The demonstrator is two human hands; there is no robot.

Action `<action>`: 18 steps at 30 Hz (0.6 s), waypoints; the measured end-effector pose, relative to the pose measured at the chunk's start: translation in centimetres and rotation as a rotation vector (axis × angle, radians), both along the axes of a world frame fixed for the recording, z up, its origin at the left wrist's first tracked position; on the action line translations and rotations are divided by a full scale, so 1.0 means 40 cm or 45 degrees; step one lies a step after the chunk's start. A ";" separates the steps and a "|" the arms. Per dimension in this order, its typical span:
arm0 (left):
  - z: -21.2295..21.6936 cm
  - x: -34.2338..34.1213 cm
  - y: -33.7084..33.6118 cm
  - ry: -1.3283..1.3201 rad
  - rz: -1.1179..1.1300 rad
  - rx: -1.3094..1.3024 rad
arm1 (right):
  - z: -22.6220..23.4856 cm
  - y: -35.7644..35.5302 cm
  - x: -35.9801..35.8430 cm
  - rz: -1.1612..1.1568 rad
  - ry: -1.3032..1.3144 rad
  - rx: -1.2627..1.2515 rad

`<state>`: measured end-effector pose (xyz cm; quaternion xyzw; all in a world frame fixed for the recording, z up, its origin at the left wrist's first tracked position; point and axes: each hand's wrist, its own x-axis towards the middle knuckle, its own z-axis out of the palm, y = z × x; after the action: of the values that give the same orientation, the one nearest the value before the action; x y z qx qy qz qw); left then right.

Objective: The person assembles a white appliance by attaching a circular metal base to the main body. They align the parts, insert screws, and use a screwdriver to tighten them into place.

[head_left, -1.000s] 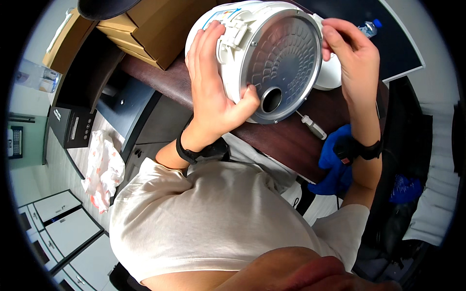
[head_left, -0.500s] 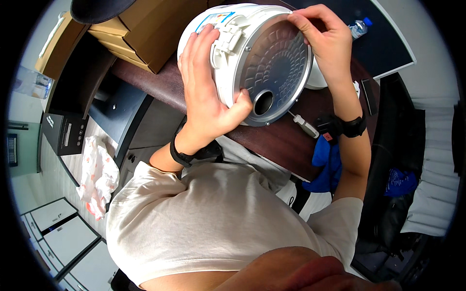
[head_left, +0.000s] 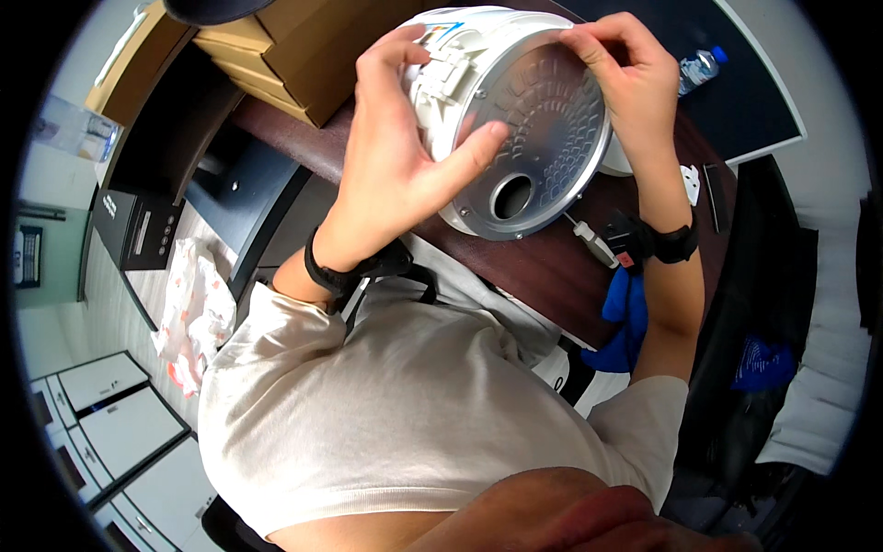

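"Facing which way is the white appliance (head_left: 492,39) held?"

"With its metal disc (head_left: 552,120) tilted toward the wearer, above the bench (head_left: 524,281); its body axis is run away behind, up and to the left."

"And by which hand is the disc's upper rim met?"

"By the right hand (head_left: 635,78): its thumb and forefinger are brought together there, so the disc is left below them (whether the rim is pinched or merely touched cannot be told)."

"How is the left hand (head_left: 400,138) placed?"

"Spread wide along the left side, its fingers bent near the white latch (head_left: 446,78), its thumb extended over the disc. The round hole (head_left: 512,197), set low in the disc, is approached more nearly by that thumb than by the right fingers."

"What is seen below?"

"A screwdriver (head_left: 595,244), with its shaft pointed toward the disc's lower edge."
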<state>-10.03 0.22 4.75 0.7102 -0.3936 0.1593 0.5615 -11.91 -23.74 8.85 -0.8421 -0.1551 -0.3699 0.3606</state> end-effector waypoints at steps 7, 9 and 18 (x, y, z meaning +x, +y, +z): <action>0.035 -0.025 -0.016 0.104 -0.058 -0.046 | -0.011 0.000 -0.010 -0.007 -0.013 0.083; 0.040 -0.028 -0.012 0.099 -0.018 -0.016 | -0.010 0.007 -0.019 -0.035 -0.019 0.046; 0.018 -0.028 0.004 -0.131 0.188 0.080 | 0.027 0.006 -0.039 0.066 0.041 -0.151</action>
<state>-11.15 0.37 5.47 0.7454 -0.3733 0.2243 0.5048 -13.46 -23.51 9.91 -0.8635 -0.1927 -0.3369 0.3221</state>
